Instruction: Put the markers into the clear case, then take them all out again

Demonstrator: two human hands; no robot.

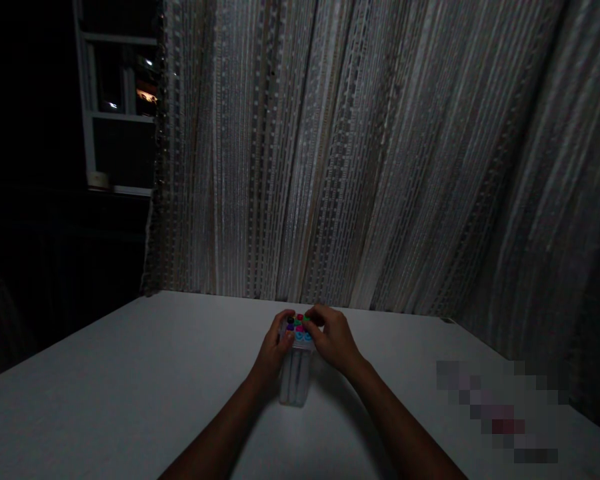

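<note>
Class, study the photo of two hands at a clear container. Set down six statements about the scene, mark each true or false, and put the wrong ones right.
1. The left hand is at the side of the clear container. True.
2. The right hand lies flat on the white table. False: its fingers are at the container's top.
3. Coloured caps show at the container's top. True.
4. The caps are all one colour. False: they include blue, pink and green.
5. A curtain hangs beyond the table. True.
6. The window is right of the curtain. False: it is left.
</note>
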